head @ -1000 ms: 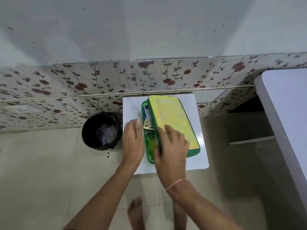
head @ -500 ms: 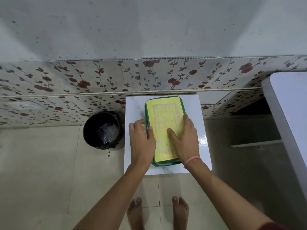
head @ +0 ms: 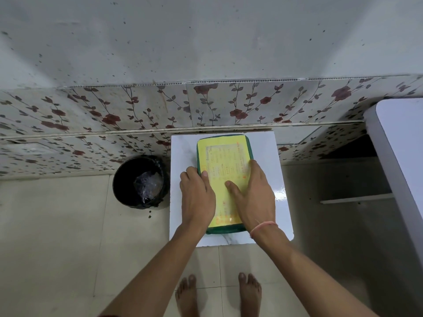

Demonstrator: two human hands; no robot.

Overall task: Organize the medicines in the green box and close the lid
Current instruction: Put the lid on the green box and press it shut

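- Box (head: 229,230): lower centre of frame, on the white table (head: 283,202); lid (head: 223,161) lies flat on top.
- Left hand (head: 198,197): open, palm flat over the lid's left edge, gripping nothing.
- Right hand (head: 254,195): open, fingers spread flat on the lid, gripping nothing.
- Step: seat the lid. Press evenly along both long edges, then the corners.
- Long axis: runs bottom to top of frame, toward the wall.

The yellow-topped lid (head: 223,161), tilted open a second ago, is now laid flat on the green box (head: 225,230); both hands (head: 198,197) (head: 254,195) are spread on it, apparently pressing.
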